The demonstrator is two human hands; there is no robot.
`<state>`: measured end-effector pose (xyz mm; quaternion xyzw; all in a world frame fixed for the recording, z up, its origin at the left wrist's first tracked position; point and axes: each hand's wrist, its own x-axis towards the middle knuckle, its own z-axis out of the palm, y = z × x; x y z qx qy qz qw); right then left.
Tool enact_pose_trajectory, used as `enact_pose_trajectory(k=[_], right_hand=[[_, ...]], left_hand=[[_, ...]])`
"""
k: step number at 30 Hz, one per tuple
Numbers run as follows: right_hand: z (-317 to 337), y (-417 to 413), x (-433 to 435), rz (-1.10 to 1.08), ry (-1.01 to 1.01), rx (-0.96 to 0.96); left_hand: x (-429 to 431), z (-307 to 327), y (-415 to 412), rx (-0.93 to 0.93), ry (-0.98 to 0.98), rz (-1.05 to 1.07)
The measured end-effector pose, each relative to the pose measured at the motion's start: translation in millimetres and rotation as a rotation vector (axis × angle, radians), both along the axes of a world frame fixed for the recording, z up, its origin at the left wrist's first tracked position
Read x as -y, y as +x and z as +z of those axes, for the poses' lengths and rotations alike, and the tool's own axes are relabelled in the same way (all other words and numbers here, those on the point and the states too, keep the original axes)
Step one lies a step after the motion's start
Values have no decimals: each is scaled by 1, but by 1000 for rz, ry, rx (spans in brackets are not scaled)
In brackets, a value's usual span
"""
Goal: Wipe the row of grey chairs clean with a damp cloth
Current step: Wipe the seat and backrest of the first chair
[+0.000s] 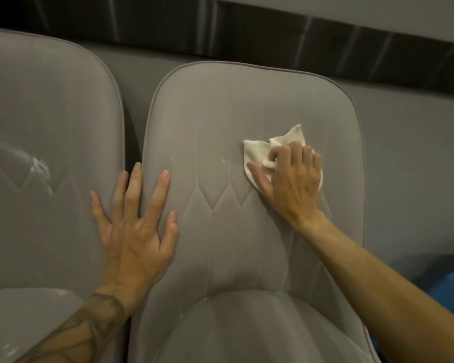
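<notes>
The damp cloth sits bunched on the upper right of the middle grey chair's backrest, right hand curled over it, pressing. Left hand, fingers spread flat, braces the backrest's left edge. Wiping is mid-chair, I'd say; pale smears lie left of the cloth, so the next stroke should sweep that way.
</notes>
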<state>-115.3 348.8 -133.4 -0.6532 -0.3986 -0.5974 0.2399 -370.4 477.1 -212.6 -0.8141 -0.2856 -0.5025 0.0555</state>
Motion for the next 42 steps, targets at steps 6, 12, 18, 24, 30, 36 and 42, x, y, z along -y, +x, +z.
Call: enact_pose_trajectory(k=[6, 12, 18, 24, 30, 36, 42], right_hand=[[53, 7, -18, -86, 139, 21], [15, -2, -20, -85, 227, -54], [40, 5, -13, -38, 142, -28], [46, 1, -26, 25, 242, -109], [9, -8, -4, 10, -14, 112], [101, -1, -44, 38, 227, -91], [-83, -31, -15, 84, -8, 49]], left_hand=[[-3, -2, 0, -2, 9, 6], [-7, -6, 3, 11, 38, 15], [-6, -5, 2, 8, 34, 7], [-6, -5, 2, 10, 31, 4], [-8, -6, 1, -6, 30, 12], [-7, -5, 3, 6, 49, 28], [-5, -4, 1, -11, 29, 18]])
